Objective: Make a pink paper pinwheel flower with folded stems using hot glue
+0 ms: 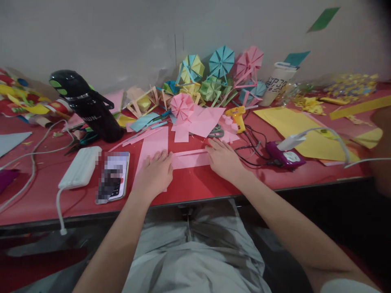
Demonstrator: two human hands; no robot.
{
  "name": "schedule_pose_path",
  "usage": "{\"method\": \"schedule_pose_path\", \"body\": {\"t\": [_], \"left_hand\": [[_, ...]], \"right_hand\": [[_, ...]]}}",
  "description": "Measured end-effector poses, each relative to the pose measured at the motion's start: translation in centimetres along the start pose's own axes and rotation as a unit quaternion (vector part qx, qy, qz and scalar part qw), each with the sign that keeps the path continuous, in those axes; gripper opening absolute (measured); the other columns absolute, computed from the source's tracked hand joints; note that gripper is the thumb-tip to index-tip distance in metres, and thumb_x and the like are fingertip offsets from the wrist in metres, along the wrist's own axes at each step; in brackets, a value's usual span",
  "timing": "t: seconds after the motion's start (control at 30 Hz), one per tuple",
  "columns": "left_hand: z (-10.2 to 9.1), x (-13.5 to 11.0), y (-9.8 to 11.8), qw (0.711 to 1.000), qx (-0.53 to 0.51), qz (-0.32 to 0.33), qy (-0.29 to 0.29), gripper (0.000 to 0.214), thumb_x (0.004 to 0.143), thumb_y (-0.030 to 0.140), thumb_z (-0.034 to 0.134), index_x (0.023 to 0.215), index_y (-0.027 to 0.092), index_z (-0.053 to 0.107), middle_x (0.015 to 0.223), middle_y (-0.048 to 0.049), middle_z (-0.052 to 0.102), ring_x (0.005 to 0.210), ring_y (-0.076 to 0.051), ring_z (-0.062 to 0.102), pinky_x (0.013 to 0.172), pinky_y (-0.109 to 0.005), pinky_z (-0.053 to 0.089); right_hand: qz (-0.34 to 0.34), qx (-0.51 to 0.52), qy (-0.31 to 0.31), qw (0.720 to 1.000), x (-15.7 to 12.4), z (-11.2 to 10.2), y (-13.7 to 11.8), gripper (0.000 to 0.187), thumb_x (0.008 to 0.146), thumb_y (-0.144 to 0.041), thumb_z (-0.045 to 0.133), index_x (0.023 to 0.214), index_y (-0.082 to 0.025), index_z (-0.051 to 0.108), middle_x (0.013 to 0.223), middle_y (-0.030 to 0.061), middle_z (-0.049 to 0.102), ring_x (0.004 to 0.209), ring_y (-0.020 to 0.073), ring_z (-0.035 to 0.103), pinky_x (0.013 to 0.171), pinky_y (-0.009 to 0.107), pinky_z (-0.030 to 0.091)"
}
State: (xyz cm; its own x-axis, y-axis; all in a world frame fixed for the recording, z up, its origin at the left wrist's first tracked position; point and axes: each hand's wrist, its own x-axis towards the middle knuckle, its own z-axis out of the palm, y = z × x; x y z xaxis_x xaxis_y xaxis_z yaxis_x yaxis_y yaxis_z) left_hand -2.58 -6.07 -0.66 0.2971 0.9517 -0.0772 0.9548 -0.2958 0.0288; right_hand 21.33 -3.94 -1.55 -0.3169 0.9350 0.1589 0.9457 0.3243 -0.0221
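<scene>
A pink paper strip lies across the red table, with a fold along its far long edge. My left hand rests palm down over the strip's left end, fingers laid out flat. Beneath that hand a wider pink sheet runs away from me. At the strip's right end my right hand lies flat, fingers stretched out and pressing on the paper. Just beyond are a pink folded paper rosette and a flat pink paper piece.
A phone, white power bank and black bottle stand left. Right are a yellow glue gun, purple power socket and yellow sheets. Paper wheels line the wall. Another person's arm shows far right.
</scene>
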Motion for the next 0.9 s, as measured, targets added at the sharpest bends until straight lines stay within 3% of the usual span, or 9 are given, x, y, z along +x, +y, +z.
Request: {"method": "schedule_pose_path", "body": {"t": [0.13,0.23,0.37,0.47,0.63,0.77,0.9], "left_hand": [[0.4,-0.2,0.4,0.999,0.027,0.021,0.036,0.056,0.102,0.022,0.026,0.155,0.006,0.039,0.164,-0.0164,0.036,0.15,-0.036,0.037,0.122,-0.057,0.033],[0.4,-0.6,0.7,0.998,0.044,0.022,0.049,0.055,0.102,0.021,0.027,0.154,0.006,0.041,0.162,-0.0167,0.04,0.148,-0.037,0.041,0.121,-0.056,0.035],[0.4,-0.8,0.8,0.996,0.054,0.021,0.063,0.054,0.103,0.022,0.027,0.153,0.007,0.044,0.16,-0.0164,0.043,0.146,-0.037,0.043,0.12,-0.056,0.036],[0.6,-0.7,0.5,0.997,0.033,0.025,0.062,0.054,0.103,0.024,0.029,0.153,0.007,0.042,0.161,-0.0168,0.041,0.147,-0.038,0.041,0.12,-0.057,0.035],[1.2,-0.4,-0.1,0.998,-0.023,0.025,0.048,0.054,0.103,0.024,0.031,0.153,0.005,0.04,0.163,-0.0191,0.036,0.15,-0.039,0.034,0.12,-0.058,0.034],[1.2,-0.2,-0.2,0.995,-0.036,0.034,0.082,0.049,0.103,0.021,0.031,0.146,0.008,0.05,0.158,-0.0165,0.045,0.147,-0.035,0.042,0.12,-0.054,0.036],[0.4,-0.1,0.4,0.993,-0.026,0.027,0.111,0.039,0.1,0.014,0.036,0.125,0.009,0.066,0.145,-0.0155,0.06,0.136,-0.03,0.054,0.117,-0.048,0.041]], "right_hand": [[-0.083,0.057,-0.038,0.994,0.5,-0.1,-2.6,0.064,0.085,0.004,0.039,0.146,-0.009,0.054,0.158,0.0138,0.046,0.149,0.0275,0.041,0.124,0.045,0.033],[-0.129,0.093,-0.043,0.986,0.4,0.1,-3.9,0.057,0.093,-0.004,0.036,0.148,-0.012,0.052,0.16,0.0104,0.044,0.151,0.0291,0.038,0.124,0.055,0.029],[-0.129,0.118,-0.029,0.984,0.2,0.6,-3.8,0.05,0.098,-0.013,0.037,0.145,-0.014,0.054,0.16,0.0105,0.044,0.15,0.0311,0.038,0.123,0.065,0.022],[-0.122,0.136,-0.023,0.983,0.1,0.9,-3.3,0.05,0.098,-0.014,0.038,0.145,-0.014,0.054,0.159,0.0114,0.044,0.15,0.0302,0.038,0.124,0.065,0.018],[-0.11,0.17,-0.026,0.979,0.3,1.2,-3.2,0.055,0.098,-0.015,0.037,0.152,-0.012,0.045,0.158,0.0127,0.046,0.15,0.0297,0.038,0.123,0.065,0.021],[-0.104,0.182,-0.031,0.977,0.5,1.2,-3.2,0.052,0.1,-0.017,0.036,0.151,-0.013,0.045,0.158,0.0132,0.046,0.15,0.0299,0.038,0.122,0.066,0.021],[-0.107,0.181,-0.035,0.977,0.6,1.2,-3.1,0.048,0.102,-0.017,0.036,0.147,-0.017,0.052,0.157,0.0128,0.048,0.15,0.0294,0.04,0.121,0.067,0.023]]}}
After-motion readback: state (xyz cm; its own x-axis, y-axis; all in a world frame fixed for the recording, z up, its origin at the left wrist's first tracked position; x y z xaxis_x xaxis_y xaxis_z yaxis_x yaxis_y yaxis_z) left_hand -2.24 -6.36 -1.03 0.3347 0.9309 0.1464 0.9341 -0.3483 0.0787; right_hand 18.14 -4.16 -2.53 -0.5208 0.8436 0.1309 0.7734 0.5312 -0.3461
